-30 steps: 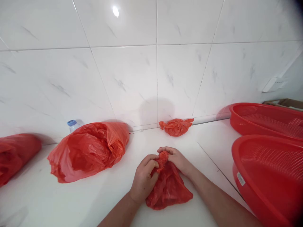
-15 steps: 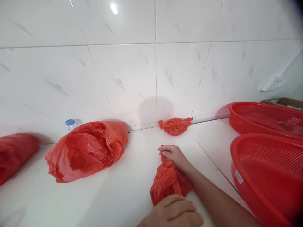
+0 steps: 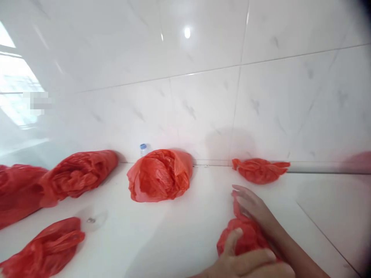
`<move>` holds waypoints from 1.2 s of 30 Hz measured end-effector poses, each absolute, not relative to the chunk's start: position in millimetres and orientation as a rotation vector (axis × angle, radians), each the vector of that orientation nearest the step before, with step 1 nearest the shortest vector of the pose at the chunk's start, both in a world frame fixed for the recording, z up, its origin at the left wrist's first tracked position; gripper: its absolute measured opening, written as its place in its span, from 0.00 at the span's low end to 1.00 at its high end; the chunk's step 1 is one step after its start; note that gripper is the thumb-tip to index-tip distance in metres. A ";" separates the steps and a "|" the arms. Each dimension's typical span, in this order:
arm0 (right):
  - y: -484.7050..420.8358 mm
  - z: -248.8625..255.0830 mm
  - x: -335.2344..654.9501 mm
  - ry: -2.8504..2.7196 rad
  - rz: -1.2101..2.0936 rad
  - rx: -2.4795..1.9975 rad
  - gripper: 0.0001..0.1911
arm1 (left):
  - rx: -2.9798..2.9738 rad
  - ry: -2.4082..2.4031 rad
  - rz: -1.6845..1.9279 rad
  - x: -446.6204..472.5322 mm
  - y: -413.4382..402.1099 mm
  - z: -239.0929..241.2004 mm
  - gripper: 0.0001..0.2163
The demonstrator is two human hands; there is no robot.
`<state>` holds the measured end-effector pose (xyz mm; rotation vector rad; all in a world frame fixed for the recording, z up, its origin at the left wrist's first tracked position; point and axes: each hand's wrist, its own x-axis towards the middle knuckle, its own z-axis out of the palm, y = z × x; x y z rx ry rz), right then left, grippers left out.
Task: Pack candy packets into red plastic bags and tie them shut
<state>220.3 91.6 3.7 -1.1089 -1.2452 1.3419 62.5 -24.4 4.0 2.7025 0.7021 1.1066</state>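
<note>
A small knotted red plastic bag lies on the white tabletop at the lower right. My left hand is over its near side, thumb on one side and fingers on the other, gripping it; the fingertips are partly cut off or hidden. At the far side, my right hand has its fingers closed about a strip of the bag's twisted top, slightly blurred. Just beyond my right hand, a tied red bag sits against the wall with its two ends sticking out.
An open red bag roll stands left of my hands, a blue-capped bottle behind it. More red bags lie farther left, and a flat red bag at the lower left. The tiled wall bounds the back.
The view has swung left, so the red baskets have left it and more bags show at left. My left hand has shifted forward over the bag, its thumb now spread from the fingers.
</note>
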 end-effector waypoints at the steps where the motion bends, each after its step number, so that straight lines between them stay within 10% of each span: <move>1: 91.6 4.3 220.4 -1.242 1.342 -1.113 0.27 | 2.704 0.842 1.192 61.8 -19.4 2.0 0.21; 5: 92.1 3.4 221.6 -1.244 1.390 -1.127 0.24 | 2.616 1.295 1.214 58.3 -1.8 4.9 0.31; 10: 96.3 -3.2 224.8 -1.289 1.369 -1.190 0.22 | 2.418 1.192 0.996 32.7 -13.8 13.9 0.10; 22: 104.9 -20.2 233.5 -1.317 1.398 -1.235 0.25 | 1.669 1.998 1.596 -116.8 -118.3 35.2 0.04; 29: 112.3 -31.1 236.7 -1.311 1.418 -1.238 0.28 | 1.909 2.794 1.322 -194.0 -122.5 41.7 0.18; 36: 107.6 -22.5 234.2 -1.282 1.443 -1.239 0.29 | 2.682 2.174 0.933 -116.7 -93.8 43.7 0.18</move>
